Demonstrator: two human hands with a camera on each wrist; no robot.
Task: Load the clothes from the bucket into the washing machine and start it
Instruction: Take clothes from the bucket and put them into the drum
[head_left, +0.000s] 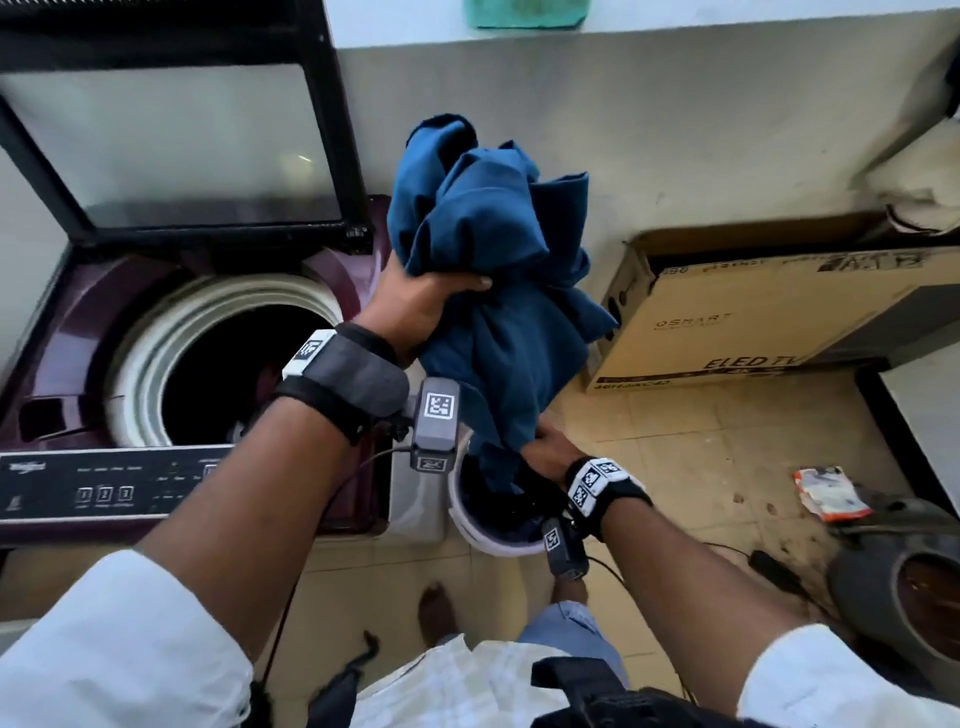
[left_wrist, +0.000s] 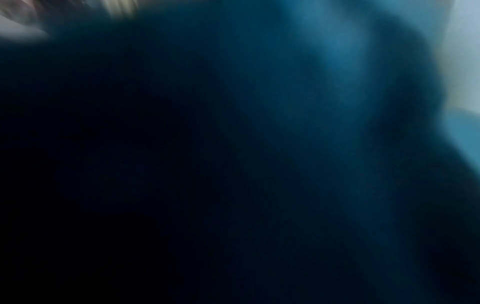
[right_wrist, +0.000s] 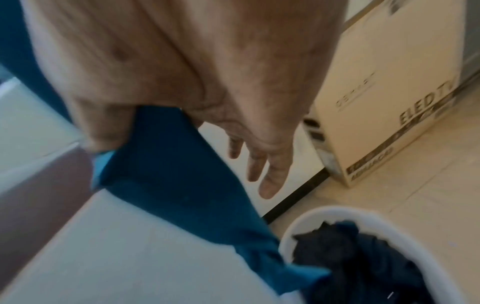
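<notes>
Two hands lift one crumpled teal-blue cotton garment (head_left: 493, 270) — left hand (head_left: 415, 301) clutching its bunched top, right hand (right_wrist: 182, 82) pinching the tail, other fingers (right_wrist: 270, 181) spread. Its length hangs down to the round white plastic bucket (right_wrist: 324, 216); the maroon top-loading washing machine's open drum (head_left: 228, 364) lies leftward — nearer the left hand.

Blue cloth (left_wrist: 337, 86) fills almost the whole left wrist view, pressed right up against the lens and badly blurred. It reads brighter blue in soft folds toward the upper right and sinks into near black across the lower left. Up in the top left corner a small pale patch (left_wrist: 18, 30) and some light streaks (left_wrist: 119, 8) peek past the fabric, and a pale strip (left_wrist: 465, 61) shows along the right edge, all too smeared to identify.
</notes>
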